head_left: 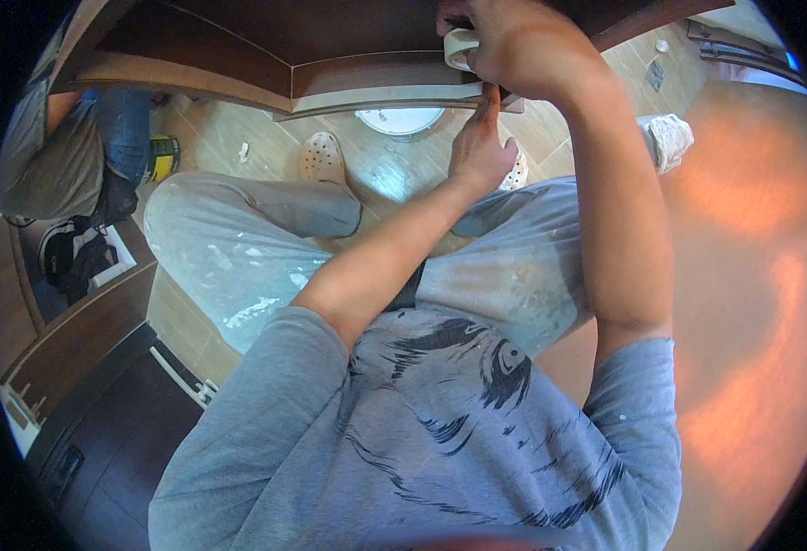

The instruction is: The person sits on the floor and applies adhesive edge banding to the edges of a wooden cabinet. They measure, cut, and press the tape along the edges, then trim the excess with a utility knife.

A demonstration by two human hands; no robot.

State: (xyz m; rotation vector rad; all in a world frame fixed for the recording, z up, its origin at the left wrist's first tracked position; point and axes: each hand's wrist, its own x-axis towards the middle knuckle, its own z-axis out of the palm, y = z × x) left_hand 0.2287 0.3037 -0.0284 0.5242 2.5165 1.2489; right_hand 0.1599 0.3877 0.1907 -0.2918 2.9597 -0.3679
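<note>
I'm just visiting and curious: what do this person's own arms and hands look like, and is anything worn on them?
Both arms are bare from the upper arm down. The left hand and right hand wear no gloves, and I can see no watch, ring or bracelet. Short sleeves of a grey-blue T-shirt with a dark brush-stroke drawing cover only the shoulders and upper arms. Small pale specks dot the right sleeve.

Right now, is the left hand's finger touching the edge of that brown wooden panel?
Touching. The head view shows the left hand with its index fingertip pressed against the lower edge of the brown panel, no gap visible.

A pale roll of masking tape point(459, 48) sits held against the brown wooden panel's point(376, 81) edge.
</note>
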